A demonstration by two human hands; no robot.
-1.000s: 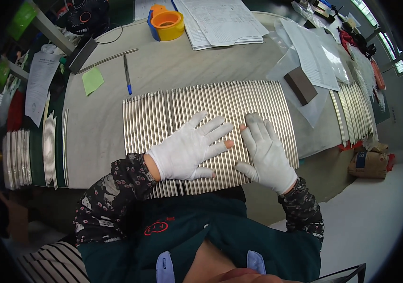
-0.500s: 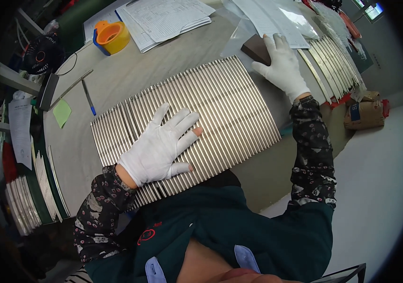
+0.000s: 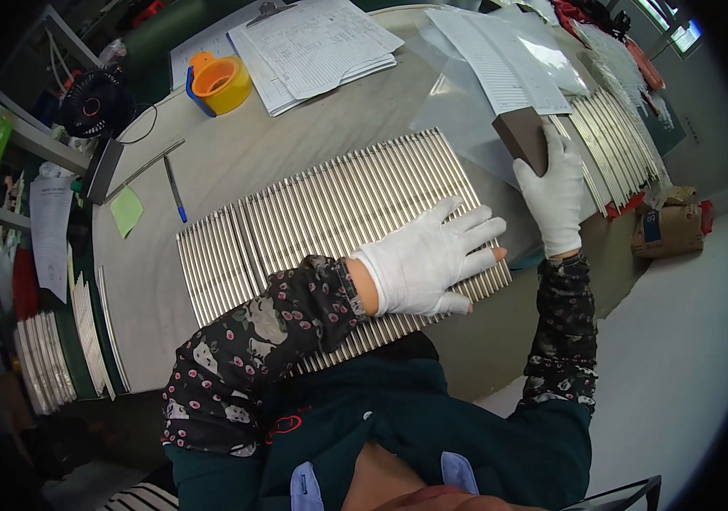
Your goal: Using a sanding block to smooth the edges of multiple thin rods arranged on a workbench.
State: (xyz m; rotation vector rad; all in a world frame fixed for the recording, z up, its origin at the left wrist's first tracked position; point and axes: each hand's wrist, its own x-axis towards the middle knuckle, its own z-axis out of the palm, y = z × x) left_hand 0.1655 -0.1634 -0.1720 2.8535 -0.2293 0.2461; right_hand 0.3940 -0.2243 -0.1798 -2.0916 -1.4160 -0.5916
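Observation:
A wide row of thin shiny metal rods (image 3: 313, 213) lies side by side on the grey table (image 3: 236, 162). My left hand (image 3: 428, 260), in a white glove, rests flat with fingers spread on the right part of the row. Off to the right, my gloved right hand (image 3: 555, 192) grips a dark brown block (image 3: 521, 136) that sits on a clear plastic sheet (image 3: 466, 119) beyond the rods' right end.
Papers (image 3: 321, 43) and an orange tape roll (image 3: 221, 83) lie at the far side. A blue pen (image 3: 175, 189), a green note (image 3: 126, 210) and a small black fan (image 3: 91, 104) are at the left. More rod bundles (image 3: 615, 149) lie at the right; a cardboard box (image 3: 675, 228) stands on the floor.
My right hand left the rods, reached far right and closed on the brown block. My left hand stayed flat on the rods, now nearer their right end.

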